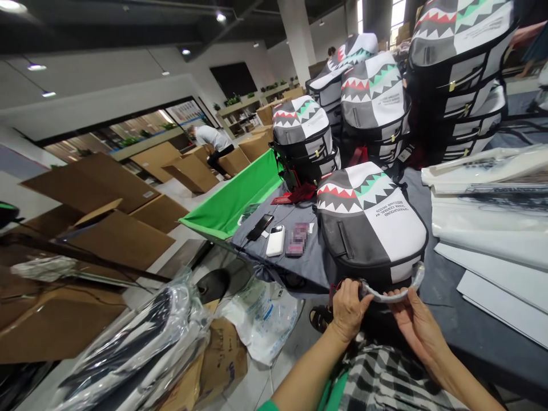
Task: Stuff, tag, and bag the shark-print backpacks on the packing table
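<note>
A grey, white and black backpack (372, 228) with a red and green zigzag tooth print lies at the near edge of the table. From its near end curves a carry handle (391, 297) wrapped in pale, translucent plastic. At the handle's left end my left hand (347, 308) is closed, fingers curled round it, with a bit of red showing beside them. My right hand (414, 319) pinches the wrapped handle further right, thumb on top and fingers beneath.
Stacked backpacks (377, 103) stand behind on the grey-covered table (447, 308). A phone (260, 227) and a white power bank (275, 241) lie left. White plastic bags (492, 211) are piled right. A green bin (231, 200), cardboard boxes (120, 245) and another person (213, 140) are further left.
</note>
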`<state>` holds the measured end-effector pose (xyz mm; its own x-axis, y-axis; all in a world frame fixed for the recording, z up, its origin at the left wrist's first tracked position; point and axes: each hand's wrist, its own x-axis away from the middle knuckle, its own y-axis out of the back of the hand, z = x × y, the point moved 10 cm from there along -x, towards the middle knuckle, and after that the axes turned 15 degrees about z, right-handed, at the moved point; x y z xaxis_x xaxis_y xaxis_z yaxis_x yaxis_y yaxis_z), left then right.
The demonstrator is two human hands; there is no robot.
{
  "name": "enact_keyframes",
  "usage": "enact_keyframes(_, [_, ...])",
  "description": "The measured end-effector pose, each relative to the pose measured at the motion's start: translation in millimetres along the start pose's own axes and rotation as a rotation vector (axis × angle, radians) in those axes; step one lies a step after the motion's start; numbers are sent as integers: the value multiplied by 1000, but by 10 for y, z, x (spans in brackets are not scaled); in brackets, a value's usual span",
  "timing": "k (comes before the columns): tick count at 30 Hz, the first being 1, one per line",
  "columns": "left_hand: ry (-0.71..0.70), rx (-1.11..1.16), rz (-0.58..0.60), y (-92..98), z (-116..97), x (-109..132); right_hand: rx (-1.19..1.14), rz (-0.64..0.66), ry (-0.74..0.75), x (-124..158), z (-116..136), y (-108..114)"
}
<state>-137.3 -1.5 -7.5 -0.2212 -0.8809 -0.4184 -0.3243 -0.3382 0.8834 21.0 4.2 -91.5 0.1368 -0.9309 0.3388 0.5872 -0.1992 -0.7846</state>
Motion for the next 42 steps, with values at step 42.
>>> enact_keyframes(42, [1384,1996,53,-720,115,345,-120,57,6,23,-129,-120])
